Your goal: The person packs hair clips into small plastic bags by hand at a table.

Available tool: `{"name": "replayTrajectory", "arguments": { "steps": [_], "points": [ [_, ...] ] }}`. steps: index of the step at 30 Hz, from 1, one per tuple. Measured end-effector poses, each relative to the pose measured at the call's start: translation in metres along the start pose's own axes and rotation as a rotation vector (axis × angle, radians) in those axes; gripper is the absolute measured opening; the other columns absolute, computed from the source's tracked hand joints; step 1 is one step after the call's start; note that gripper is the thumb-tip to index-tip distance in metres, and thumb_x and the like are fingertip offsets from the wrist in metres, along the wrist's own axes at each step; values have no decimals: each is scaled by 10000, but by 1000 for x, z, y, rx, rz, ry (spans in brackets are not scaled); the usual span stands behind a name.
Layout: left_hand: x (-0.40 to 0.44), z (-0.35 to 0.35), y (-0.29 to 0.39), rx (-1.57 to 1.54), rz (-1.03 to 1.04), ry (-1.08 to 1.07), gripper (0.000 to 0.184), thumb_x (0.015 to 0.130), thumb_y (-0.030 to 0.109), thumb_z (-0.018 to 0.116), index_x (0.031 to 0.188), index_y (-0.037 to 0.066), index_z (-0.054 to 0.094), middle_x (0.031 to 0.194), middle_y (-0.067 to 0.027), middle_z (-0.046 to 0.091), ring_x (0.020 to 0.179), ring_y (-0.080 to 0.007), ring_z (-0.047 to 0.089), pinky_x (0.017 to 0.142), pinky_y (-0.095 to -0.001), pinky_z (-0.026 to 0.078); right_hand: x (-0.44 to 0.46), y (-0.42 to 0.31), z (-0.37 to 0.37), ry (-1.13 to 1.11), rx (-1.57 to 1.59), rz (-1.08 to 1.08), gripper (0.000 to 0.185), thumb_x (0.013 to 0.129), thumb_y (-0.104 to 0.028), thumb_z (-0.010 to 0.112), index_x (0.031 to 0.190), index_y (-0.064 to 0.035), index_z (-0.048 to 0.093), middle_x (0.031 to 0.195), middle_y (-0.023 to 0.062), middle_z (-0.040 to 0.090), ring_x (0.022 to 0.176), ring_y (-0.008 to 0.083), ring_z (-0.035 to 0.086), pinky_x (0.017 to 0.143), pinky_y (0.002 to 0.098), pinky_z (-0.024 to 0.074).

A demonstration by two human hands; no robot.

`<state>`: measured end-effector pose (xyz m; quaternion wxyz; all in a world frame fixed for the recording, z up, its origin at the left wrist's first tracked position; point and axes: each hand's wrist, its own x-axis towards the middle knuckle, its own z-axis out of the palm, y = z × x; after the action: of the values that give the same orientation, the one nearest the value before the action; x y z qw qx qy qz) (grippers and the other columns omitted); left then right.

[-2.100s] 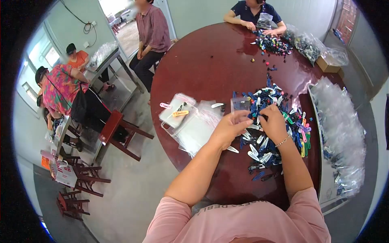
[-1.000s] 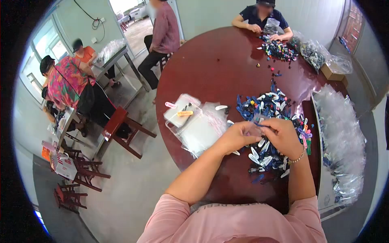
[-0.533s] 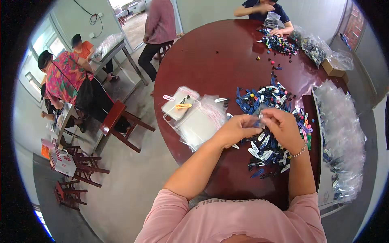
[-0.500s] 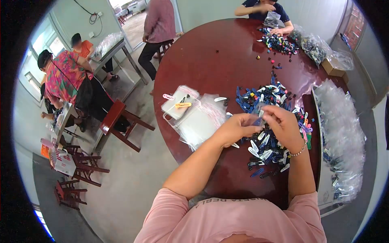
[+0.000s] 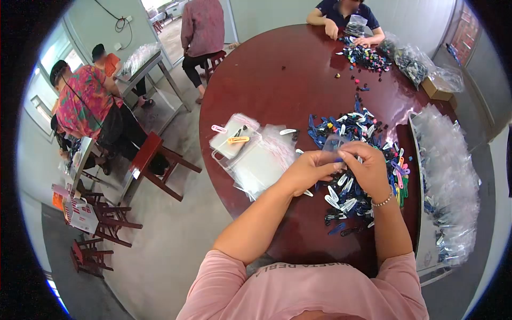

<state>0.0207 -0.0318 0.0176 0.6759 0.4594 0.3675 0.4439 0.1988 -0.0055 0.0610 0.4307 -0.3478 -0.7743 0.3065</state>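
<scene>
- Left hand (image 5: 306,170) pinches a clear plastic bag (image 5: 333,142) above the snap hair clips (image 5: 349,205), apparently keeping them within reach.
- Right hand (image 5: 369,166) grips its edge, probably steadying it.
- Flat bags (image 5: 265,168) lie leftward, likely for easy access.

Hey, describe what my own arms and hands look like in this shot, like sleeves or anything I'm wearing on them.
Your short sleeves are plain pink, matching the shirt, which has dark lettering across the chest. Both forearms are bare. The left hand and right hand are ungloved, and a thin, beaded-looking bracelet circles the right wrist.
</scene>
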Motion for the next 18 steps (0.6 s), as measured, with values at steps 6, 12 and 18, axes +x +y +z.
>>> {"name": "replayTrajectory", "arguments": {
  "steps": [6,12,18],
  "points": [
    [4,-6,-7,-3,13,62,226,890,131,650,1067,-9,659,962,-72,679,851,-137,644,728,-265,541,1,2,-3,86,-9,34,130,863,-98,658,892,28,675,793,68,654,619,84,577,535,228,450],
    [4,-2,0,-18,17,110,249,868,124,674,1074,-13,644,972,-73,679,881,-141,647,726,-260,527,0,14,-1,37,168,258,139,895,-102,632,956,16,670,860,12,658,785,53,580,708,217,479],
    [4,-4,-1,55,28,78,267,834,94,700,1047,-47,621,938,-114,695,848,-148,655,713,-246,495,-2,9,-4,-9,69,149,125,908,-94,612,870,12,665,784,-3,636,705,44,530,634,216,436]
  ]
}}
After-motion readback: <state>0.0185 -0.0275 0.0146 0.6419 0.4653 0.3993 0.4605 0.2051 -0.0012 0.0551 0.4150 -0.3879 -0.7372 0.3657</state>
